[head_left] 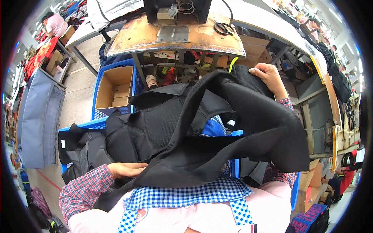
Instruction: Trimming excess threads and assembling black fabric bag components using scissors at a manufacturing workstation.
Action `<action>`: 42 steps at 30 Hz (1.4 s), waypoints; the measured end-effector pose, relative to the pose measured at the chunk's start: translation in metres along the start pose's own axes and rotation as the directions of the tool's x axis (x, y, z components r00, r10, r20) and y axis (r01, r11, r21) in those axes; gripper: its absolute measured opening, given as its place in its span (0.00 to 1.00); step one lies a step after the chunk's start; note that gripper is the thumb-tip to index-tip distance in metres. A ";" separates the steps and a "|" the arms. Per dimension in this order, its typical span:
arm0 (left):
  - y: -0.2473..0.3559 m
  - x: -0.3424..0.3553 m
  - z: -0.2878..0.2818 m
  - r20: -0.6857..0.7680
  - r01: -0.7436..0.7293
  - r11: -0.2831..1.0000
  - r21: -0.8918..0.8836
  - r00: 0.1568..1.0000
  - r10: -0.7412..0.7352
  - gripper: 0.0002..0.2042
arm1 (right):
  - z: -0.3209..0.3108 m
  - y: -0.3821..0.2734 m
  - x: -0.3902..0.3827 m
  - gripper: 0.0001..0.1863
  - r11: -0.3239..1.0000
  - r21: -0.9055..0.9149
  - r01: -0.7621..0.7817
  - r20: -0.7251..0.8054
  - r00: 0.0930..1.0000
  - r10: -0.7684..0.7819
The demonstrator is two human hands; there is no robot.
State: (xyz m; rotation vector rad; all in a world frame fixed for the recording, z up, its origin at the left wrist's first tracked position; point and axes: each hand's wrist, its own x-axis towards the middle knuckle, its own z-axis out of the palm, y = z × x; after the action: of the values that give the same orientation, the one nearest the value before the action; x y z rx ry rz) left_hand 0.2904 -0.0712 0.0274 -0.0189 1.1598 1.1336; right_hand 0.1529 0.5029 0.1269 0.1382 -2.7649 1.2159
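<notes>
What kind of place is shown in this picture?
Probably a sewing workshop: the right hand lifts a black mesh-padded fabric panel, more cut pieces fill a blue plastic crate, and a worn wooden worktable stands ahead.

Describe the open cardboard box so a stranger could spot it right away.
Start at the worn wooden worktable at the top. Just below its left corner, a blue plastic crate holds the cardboard box. It is the only open, brown, nearly empty container there.
</notes>
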 end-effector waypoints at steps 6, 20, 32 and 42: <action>0.088 -0.113 -0.006 -0.715 0.272 0.726 0.632 0.566 0.410 0.17 | 0.012 0.001 0.010 0.12 0.996 0.089 0.014 0.040 0.999 -0.018; 0.177 -0.204 -0.127 -0.631 0.911 0.209 0.355 0.069 0.773 0.24 | 0.119 -0.096 0.039 0.19 0.815 -0.108 0.569 0.346 0.790 -0.506; 0.268 0.060 -0.047 0.018 -0.306 0.169 0.937 0.526 0.850 0.19 | 0.089 -0.120 0.045 0.19 0.889 -0.003 0.459 0.482 0.779 -0.401; 0.359 0.016 -0.081 -0.112 -0.090 0.366 0.926 0.862 0.494 0.25 | 0.085 -0.104 0.101 0.22 0.865 -0.297 0.405 0.385 0.880 -0.280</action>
State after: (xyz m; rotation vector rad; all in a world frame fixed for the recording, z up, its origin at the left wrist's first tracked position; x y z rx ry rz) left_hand -0.0207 0.0707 0.1631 0.9192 2.1039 0.6543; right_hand 0.0603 0.3665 0.1601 0.8363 -2.9990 0.6097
